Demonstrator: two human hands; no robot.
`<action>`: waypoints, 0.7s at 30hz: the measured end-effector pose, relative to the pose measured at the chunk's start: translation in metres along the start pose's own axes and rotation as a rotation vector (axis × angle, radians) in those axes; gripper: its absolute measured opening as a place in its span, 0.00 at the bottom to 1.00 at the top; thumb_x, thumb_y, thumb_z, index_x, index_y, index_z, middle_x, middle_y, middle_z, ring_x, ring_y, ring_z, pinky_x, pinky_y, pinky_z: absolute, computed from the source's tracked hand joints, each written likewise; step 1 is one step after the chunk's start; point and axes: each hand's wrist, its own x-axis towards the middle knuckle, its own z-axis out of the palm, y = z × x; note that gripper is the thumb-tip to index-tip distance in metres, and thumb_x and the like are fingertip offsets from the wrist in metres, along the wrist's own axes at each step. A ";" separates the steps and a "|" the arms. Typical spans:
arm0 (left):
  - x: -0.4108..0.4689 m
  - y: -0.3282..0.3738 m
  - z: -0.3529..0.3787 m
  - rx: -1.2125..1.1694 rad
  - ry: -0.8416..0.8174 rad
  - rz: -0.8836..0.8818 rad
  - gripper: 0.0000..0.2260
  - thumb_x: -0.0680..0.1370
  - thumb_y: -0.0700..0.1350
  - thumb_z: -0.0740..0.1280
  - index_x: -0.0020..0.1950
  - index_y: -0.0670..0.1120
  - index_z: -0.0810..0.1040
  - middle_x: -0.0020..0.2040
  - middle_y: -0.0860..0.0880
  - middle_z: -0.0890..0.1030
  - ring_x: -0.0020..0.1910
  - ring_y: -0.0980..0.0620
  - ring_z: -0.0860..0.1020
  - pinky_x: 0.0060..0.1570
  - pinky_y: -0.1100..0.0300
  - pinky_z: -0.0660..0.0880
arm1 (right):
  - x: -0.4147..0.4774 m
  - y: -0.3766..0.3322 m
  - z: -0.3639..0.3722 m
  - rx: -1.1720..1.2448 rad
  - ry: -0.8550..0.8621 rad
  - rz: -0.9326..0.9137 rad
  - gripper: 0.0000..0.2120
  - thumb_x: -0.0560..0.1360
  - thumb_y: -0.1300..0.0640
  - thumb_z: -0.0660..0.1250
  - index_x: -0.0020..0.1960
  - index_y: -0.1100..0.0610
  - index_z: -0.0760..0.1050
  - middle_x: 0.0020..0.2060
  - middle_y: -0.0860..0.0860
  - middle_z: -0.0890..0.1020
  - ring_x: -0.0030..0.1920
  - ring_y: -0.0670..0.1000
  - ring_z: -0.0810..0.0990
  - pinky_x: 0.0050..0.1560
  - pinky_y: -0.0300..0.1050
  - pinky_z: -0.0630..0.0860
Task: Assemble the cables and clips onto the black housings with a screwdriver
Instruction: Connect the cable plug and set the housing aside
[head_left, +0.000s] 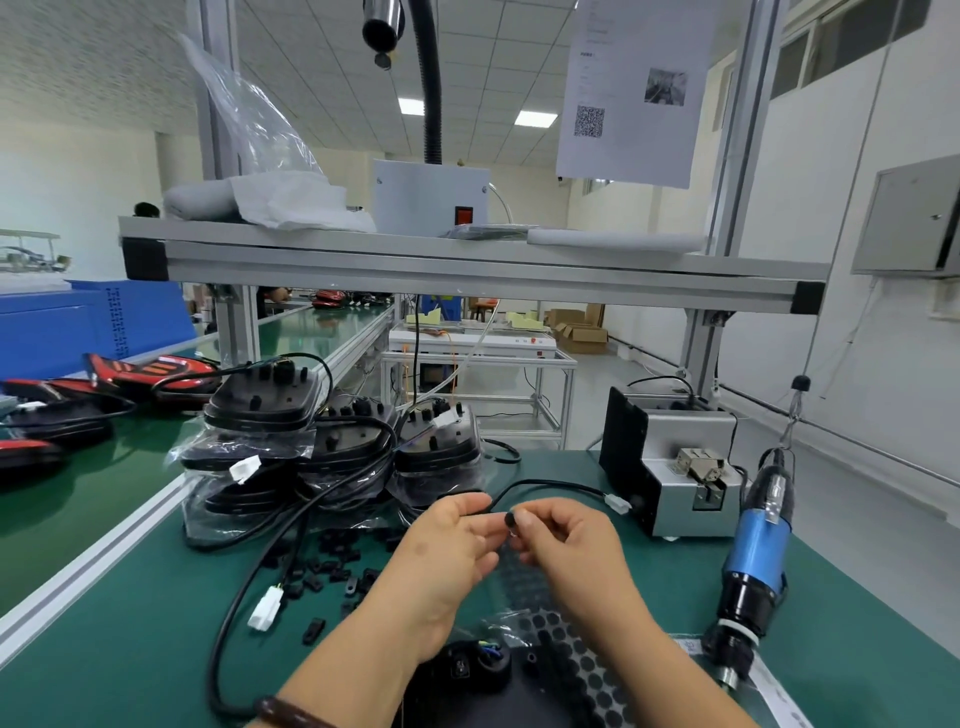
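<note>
My left hand (452, 540) pinches a thin black cable (545, 486) that arcs right to a white connector (618, 503). My right hand (566, 540) pinches a small round black grommet (511, 519) at the cable, fingertips almost meeting the left hand's. Below my wrists lies a black housing (483, 675) with coloured wires showing at its socket. Several small black clips (332, 564) are scattered on the green mat to the left. A blue electric screwdriver (756, 561) hangs at the right, tip down near the mat.
Stacks of bagged black housings with cables (337, 447) stand behind my hands. A grey screw feeder (675, 467) sits at the right. A sheet of round black pads (566, 623) lies under my right forearm. A second cable with white plug (265, 613) loops at the left.
</note>
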 end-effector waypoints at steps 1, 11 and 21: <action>-0.004 0.001 0.000 0.005 -0.003 0.012 0.18 0.78 0.29 0.55 0.59 0.48 0.72 0.46 0.51 0.85 0.53 0.55 0.80 0.50 0.63 0.75 | -0.001 -0.002 0.000 0.000 -0.014 -0.007 0.07 0.76 0.61 0.69 0.42 0.53 0.82 0.36 0.49 0.85 0.36 0.45 0.82 0.41 0.41 0.79; -0.035 0.016 -0.008 0.066 -0.024 0.063 0.17 0.79 0.29 0.54 0.58 0.47 0.73 0.50 0.49 0.84 0.53 0.56 0.80 0.47 0.65 0.75 | -0.021 -0.031 -0.009 -0.227 -0.051 -0.170 0.06 0.74 0.58 0.70 0.39 0.51 0.79 0.32 0.46 0.80 0.32 0.40 0.74 0.36 0.32 0.71; -0.084 0.010 -0.016 0.297 -0.090 0.150 0.20 0.80 0.33 0.56 0.65 0.54 0.69 0.57 0.56 0.82 0.59 0.58 0.76 0.61 0.55 0.74 | -0.067 -0.049 -0.029 -0.001 -0.223 -0.014 0.10 0.78 0.60 0.66 0.37 0.55 0.74 0.26 0.45 0.71 0.29 0.46 0.67 0.33 0.37 0.65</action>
